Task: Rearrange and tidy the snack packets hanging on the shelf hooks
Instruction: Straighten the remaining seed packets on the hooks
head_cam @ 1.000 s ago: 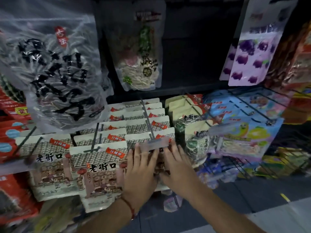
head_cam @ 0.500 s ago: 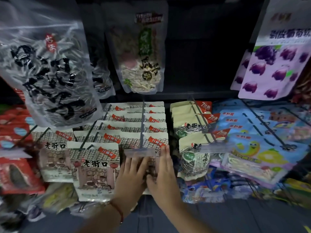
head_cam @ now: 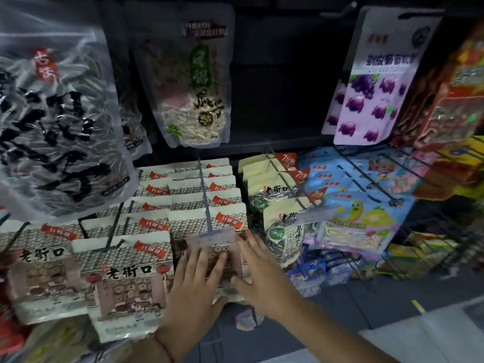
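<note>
Several cream snack packets with red labels hang in rows on black shelf hooks. Both my hands lie flat on the front packet (head_cam: 227, 260) of the middle hook (head_cam: 205, 200), just below its clear price tag (head_cam: 212, 235). My left hand (head_cam: 195, 286) presses the packet's left half with straight fingers. My right hand (head_cam: 258, 273) presses its right half, fingers straight and blurred. The neighbouring front packet (head_cam: 125, 281) hangs to the left, lower and nearer to me.
Green-and-cream seed packets (head_cam: 282, 231) hang right of my hands, then blue candy packets (head_cam: 361, 221). Above hang a large clear seed bag (head_cam: 52, 121), a smaller seed pouch (head_cam: 193, 82) and a purple grape packet (head_cam: 374, 82). Bare wire hooks (head_cam: 424, 247) jut out at right.
Both hands stay pressed on the middle front packet, shifting slightly. The view has swung a little to the left and up across the shelf.
</note>
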Demonstrator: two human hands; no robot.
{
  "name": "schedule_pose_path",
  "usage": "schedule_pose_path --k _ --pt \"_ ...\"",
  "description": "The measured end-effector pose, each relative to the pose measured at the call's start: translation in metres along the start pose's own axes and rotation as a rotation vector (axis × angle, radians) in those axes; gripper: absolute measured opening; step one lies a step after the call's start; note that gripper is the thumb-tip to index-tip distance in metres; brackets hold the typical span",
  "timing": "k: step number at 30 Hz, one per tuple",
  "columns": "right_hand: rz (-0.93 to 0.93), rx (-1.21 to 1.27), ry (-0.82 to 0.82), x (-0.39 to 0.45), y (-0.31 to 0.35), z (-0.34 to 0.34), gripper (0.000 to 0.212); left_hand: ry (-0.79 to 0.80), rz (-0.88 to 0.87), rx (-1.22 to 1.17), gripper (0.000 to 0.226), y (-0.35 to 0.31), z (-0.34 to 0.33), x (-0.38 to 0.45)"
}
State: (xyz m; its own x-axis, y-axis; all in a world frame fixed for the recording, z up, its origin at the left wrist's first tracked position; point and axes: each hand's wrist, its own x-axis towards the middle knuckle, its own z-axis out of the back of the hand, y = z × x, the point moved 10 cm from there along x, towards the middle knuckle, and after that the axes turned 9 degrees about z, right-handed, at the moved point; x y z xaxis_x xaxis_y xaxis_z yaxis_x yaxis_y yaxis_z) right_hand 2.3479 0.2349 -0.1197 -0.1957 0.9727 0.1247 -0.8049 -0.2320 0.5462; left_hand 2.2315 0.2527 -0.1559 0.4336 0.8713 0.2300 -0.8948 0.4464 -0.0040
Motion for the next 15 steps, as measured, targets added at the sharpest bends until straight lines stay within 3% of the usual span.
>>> schedule_pose_path --k 15 --pt "-0.231 -0.248 0.103 -0.086 -0.095 0.077 0.078 -0.02 -0.149 0.012 0.081 -0.084 0.03 0.018"
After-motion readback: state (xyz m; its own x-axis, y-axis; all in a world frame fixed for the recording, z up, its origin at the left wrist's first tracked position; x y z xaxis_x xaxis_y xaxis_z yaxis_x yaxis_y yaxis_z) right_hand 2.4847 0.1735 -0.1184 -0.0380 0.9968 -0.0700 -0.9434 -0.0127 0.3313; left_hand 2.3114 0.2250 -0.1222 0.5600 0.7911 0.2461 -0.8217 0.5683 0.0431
